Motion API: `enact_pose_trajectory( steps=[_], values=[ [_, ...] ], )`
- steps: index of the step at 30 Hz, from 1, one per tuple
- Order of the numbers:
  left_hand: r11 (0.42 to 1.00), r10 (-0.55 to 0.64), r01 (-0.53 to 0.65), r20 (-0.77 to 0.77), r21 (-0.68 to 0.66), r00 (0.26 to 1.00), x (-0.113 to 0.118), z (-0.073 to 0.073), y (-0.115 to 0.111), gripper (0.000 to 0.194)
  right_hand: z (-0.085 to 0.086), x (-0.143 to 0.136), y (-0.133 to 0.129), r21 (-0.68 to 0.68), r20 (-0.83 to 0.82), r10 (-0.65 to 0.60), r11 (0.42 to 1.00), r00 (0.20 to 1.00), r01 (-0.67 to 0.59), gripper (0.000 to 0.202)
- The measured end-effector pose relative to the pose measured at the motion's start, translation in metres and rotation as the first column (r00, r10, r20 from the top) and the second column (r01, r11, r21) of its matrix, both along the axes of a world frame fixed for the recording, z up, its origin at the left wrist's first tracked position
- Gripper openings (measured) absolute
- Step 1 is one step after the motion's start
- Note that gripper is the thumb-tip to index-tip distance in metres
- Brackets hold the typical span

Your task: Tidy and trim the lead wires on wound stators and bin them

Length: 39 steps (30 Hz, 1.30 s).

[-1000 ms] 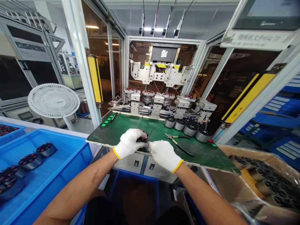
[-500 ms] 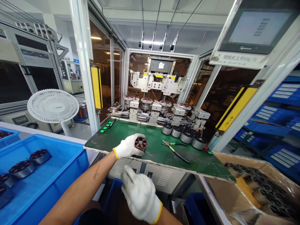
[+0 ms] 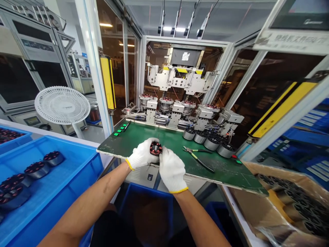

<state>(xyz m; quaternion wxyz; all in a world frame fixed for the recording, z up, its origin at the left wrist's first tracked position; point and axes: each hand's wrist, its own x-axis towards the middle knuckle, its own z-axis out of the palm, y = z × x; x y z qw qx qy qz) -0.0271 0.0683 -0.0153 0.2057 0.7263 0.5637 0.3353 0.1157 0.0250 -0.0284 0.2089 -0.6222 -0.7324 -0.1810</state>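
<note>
In left hand point(image 3: 143, 153), wound core point(image 3: 156, 149), right hand point(image 3: 172, 168) (seemingly) touching

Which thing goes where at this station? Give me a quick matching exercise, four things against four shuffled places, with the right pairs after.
Things:
1. Pliers
2. Fan
3. Core
4. Screen

Places:
A. Picture's upper right corner
B. Held in the left hand
C. Beyond the blue bin
D. Lying open on the green table

Pairs: 1-D; 2-C; 3-B; 4-A
</note>
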Motion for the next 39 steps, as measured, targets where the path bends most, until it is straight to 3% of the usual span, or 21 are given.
enact_pose_trajectory(
  steps=[3,5,6,8,10,11,13,15,17,18,21,23,24,26,28,29,32,34,35,37,39],
  values=[
    [1.0,-0.012,0.012,0.005,0.012,1.0,0.0,0.0,0.0,0.065,0.01,0.007,0.003,-0.064,-0.031,0.046,0.997,0.998,-0.048,0.035],
    [1.0,-0.022,0.022,0.003,0.017,1.0,0.0,-0.001,0.001,0.065,0.017,0.01,0.007,-0.158,-0.231,0.129,0.973,0.964,-0.168,0.033],
    [1.0,-0.024,0.024,0.001,0.017,1.0,0.001,-0.001,0.001,0.067,0.02,0.01,0.009,-0.237,-0.416,0.149,0.935,0.897,-0.265,0.033],
    [1.0,-0.019,0.019,-0.002,0.016,1.0,0.001,-0.001,0.002,0.069,0.023,0.009,0.012,-0.36,-0.775,0.036,0.795,0.631,-0.488,0.032],
    [1.0,-0.011,0.011,-0.006,0.015,1.0,0.001,0.0,0.002,0.068,0.022,0.009,0.014,-0.387,-0.91,-0.162,0.659,0.381,-0.645,0.032],
    [1.0,-0.011,0.011,-0.008,0.01,1.0,0.0,0.0,0.001,0.067,0.021,0.01,0.015,-0.388,-0.92,-0.219,0.623,0.325,-0.679,0.033],
    [1.0,-0.017,0.017,-0.008,-0.004,1.0,-0.001,0.003,-0.001,0.066,0.02,0.018,0.016,-0.414,-0.901,-0.181,0.626,0.393,-0.661,0.035],
    [0.999,-0.027,0.027,-0.006,-0.02,1.0,-0.003,0.005,-0.003,0.067,0.024,0.03,0.017,-0.414,-0.791,-0.013,0.747,0.612,-0.52,0.033],
    [0.999,-0.034,0.034,-0.008,-0.027,0.999,-0.003,0.006,-0.004,0.068,0.032,0.041,0.015,-0.288,-0.444,0.19,0.895,0.876,-0.34,0.026],
    [0.999,-0.033,0.033,-0.011,-0.03,0.999,-0.003,0.006,-0.004,0.068,0.037,0.045,0.013,-0.206,-0.222,0.257,0.93,0.941,-0.303,0.023],
    [0.999,-0.009,0.008,-0.02,-0.048,1.0,-0.001,0.003,-0.001,0.067,0.051,0.044,0.005,-0.165,0.236,0.408,0.911,0.882,-0.378,0.02],
    [0.998,0.015,-0.016,-0.024,-0.058,1.0,0.0,0.001,0.002,0.068,0.054,0.036,0.004,-0.186,0.246,0.463,0.885,0.851,-0.427,0.022],
    [0.998,0.014,-0.015,-0.021,-0.055,1.0,0.001,0.001,0.002,0.068,0.053,0.032,0.006,-0.185,0.152,0.456,0.885,0.877,-0.428,0.024],
    [0.999,-0.011,0.011,-0.012,-0.042,1.0,0.0,0.001,0.002,0.069,0.047,0.026,0.015,-0.246,-0.263,0.328,0.887,0.907,-0.392,0.029],
    [0.999,-0.025,0.025,-0.011,-0.034,1.0,-0.001,0.001,0.001,0.068,0.036,0.023,0.023,-0.366,-0.641,0.073,0.846,0.764,-0.389,0.037],
    [0.999,-0.023,0.023,-0.013,-0.032,1.0,-0.002,0.001,0.0,0.068,0.029,0.022,0.025,-0.413,-0.738,-0.03,0.81,0.674,-0.416,0.041],
    [1.0,-0.014,0.014,-0.012,-0.019,1.0,-0.002,0.001,-0.001,0.066,0.012,0.022,0.017,-0.437,-0.817,-0.115,0.763,0.565,-0.476,0.054],
    [1.0,-0.015,0.015,-0.014,-0.013,1.0,-0.002,0.001,0.0,0.065,0.005,0.023,0.006,-0.323,-0.804,0.002,0.838,0.595,-0.439,0.055],
    [1.0,-0.016,0.015,-0.015,-0.014,1.0,-0.002,0.001,0.0,0.066,0.004,0.024,0.001,-0.214,-0.74,0.122,0.89,0.661,-0.404,0.051],
    [1.0,-0.026,0.026,-0.012,-0.017,1.0,-0.002,0.002,0.0,0.067,0.004,0.027,-0.004,0.021,-0.439,0.329,0.934,0.836,-0.356,0.04],
    [0.999,-0.041,0.04,-0.003,-0.024,0.999,-0.002,0.003,0.0,0.068,0.005,0.028,-0.004,0.11,-0.086,0.339,0.938,0.937,-0.329,0.037]
  ],
)
